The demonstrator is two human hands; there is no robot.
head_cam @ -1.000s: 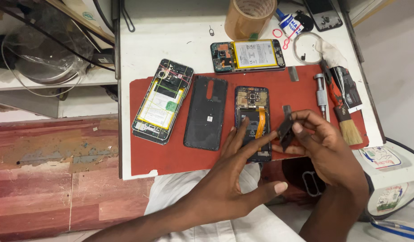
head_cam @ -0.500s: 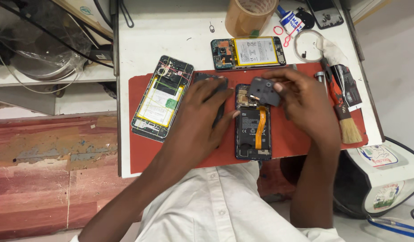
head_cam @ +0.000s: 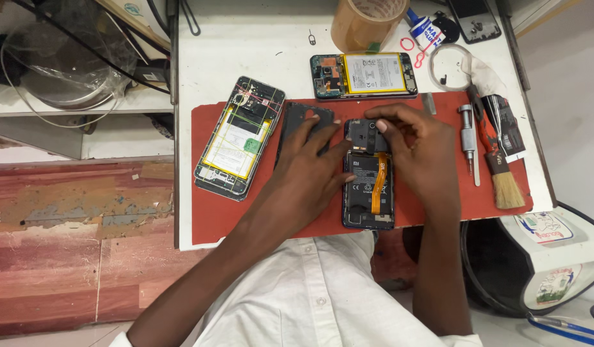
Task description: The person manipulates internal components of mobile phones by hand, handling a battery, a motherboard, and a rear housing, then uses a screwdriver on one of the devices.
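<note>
An opened dark phone (head_cam: pixel 368 186) with a black battery and an orange flex strip lies on the red mat (head_cam: pixel 432 209). My right hand (head_cam: pixel 418 144) presses a small black cover piece (head_cam: pixel 366 133) onto the phone's top end with its fingertips. My left hand (head_cam: pixel 310 168) lies flat beside the phone's left edge, fingers spread over a black back cover (head_cam: pixel 296 121). Neither hand lifts anything off the mat.
Another opened phone (head_cam: pixel 240 142) with a pale battery lies on the mat's left. A third opened phone (head_cam: pixel 364 75) rests on the white table behind. A screwdriver (head_cam: pixel 467 133), brush (head_cam: pixel 503 173) and tape roll (head_cam: pixel 362 22) sit to the right and back.
My right hand carried the black cover piece from the mat's right side to the phone's top. My left hand slid up along the phone's left side onto the back cover.
</note>
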